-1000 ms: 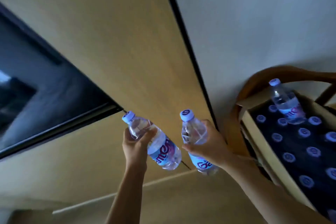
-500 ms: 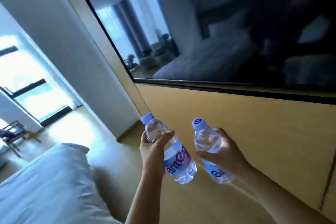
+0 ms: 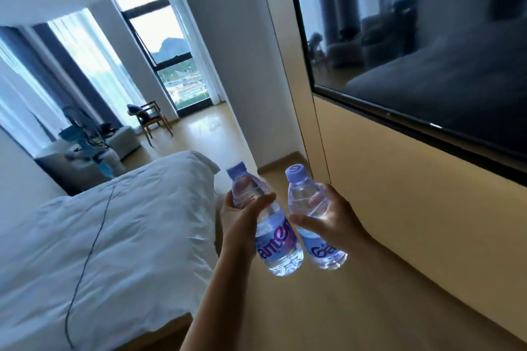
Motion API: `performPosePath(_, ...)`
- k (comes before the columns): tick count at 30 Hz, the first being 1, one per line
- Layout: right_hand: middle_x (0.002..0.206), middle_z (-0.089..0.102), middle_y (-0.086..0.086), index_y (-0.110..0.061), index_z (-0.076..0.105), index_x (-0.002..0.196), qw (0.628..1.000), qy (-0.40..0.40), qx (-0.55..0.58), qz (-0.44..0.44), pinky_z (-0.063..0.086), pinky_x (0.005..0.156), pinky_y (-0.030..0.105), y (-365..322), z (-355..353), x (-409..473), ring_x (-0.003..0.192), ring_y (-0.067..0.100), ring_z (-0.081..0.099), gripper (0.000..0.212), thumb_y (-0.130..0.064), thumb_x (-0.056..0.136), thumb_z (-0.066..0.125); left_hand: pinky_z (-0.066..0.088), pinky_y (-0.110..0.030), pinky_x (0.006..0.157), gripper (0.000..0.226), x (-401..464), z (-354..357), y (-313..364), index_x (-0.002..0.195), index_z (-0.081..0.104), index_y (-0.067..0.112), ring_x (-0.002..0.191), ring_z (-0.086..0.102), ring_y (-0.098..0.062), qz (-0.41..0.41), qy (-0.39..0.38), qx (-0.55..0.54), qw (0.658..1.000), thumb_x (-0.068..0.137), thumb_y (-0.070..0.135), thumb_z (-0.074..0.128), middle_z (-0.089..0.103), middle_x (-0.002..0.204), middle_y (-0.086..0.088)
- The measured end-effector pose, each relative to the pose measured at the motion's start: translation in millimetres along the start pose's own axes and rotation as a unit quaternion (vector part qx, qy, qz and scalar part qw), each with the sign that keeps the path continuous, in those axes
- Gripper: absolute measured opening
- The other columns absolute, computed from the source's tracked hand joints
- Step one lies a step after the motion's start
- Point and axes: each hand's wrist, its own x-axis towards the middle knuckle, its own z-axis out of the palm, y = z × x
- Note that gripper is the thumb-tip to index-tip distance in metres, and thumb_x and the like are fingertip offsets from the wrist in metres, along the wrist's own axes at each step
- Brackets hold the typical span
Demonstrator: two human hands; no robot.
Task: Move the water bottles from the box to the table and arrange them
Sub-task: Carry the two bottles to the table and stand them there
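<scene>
Your left hand (image 3: 242, 216) grips one bottle (image 3: 266, 225), your right hand (image 3: 330, 219) another bottle (image 3: 313, 219), beside the bed (image 3: 114, 222); carry them level, apart.

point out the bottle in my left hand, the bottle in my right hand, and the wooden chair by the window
left-hand bottle (image 3: 275, 239): head view, on its label.
right-hand bottle (image 3: 306, 198): head view, on its clear upper body.
wooden chair (image 3: 151, 117): head view, on its seat.

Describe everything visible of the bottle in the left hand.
The left bottle is small, clear plastic, full of water, with a pale lilac cap on and a blue label with purple lettering. It tilts cap away and leftward, held in the air over the wooden floor. The left hand wraps its upper body; nothing else touches it.
</scene>
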Motion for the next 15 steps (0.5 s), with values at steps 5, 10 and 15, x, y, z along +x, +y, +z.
performPosePath(5,0.082,0.055,-0.018,-0.033,0.047,0.104,0.998,-0.058,0.017,-0.031,0.036,0.062,-0.004,20.7,2.8,94.8,0.075,-0.022,0.053,0.068,-0.066,0.05,0.071,0.054,-0.037,0.072,0.046,67.8,25.1,10.2,0.1,0.062,0.003,0.073,0.066,-0.026,0.019,0.037,0.001,0.999,0.058,0.013,0.078,0.067,0.084,-0.013)
performPosePath(10,0.092,0.059,-0.015,-0.019,0.047,0.116,0.993,-0.113,0.031,-0.033,0.041,0.065,0.0,44.9,25.4,169.1,0.083,-0.005,0.058,0.078,-0.059,0.054,0.071,0.055,-0.024,0.062,0.026,127.5,27.7,0.2,0.092,0.062,0.019,0.065,0.068,-0.011,0.03,0.088,0.038,0.995,0.074,0.005,0.075,0.07,0.078,0.002)
performPosePath(15,0.097,0.064,-0.008,-0.02,0.048,0.111,0.988,-0.14,0.067,-0.023,0.048,0.07,0.011,69.2,63.8,230.8,0.087,0.006,0.064,0.072,-0.056,0.053,0.072,0.053,-0.018,0.056,0.031,193.2,16.6,-8.6,0.097,0.061,0.016,0.063,0.068,-0.008,0.034,0.117,0.048,0.991,0.073,0.002,0.075,0.07,0.081,0.0)
